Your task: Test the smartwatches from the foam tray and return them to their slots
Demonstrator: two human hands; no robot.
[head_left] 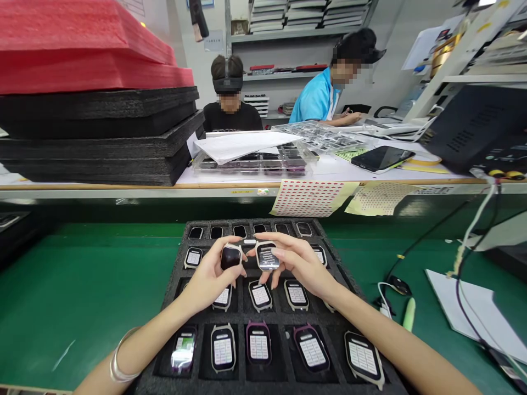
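Note:
A black foam tray (337,260) lies on the green bench and holds several smartwatch bodies (259,346) with lit white screens. Above the tray's middle, my left hand (209,277) is closed around one watch body with a dark screen (230,257). Beside it, my right hand (302,266) pinches a second watch body (267,255) whose screen shows text. The two held watches sit close together, almost touching. A silver bangle (119,359) circles my left wrist.
A stack of black and red foam sheets (94,109) stands at the back left on a raised shelf. Clear trays under paper (251,153), sticker sheets (313,197) and a tablet (381,158) lie behind. Cables (465,258) and paper (465,307) are at right. Two people sit opposite.

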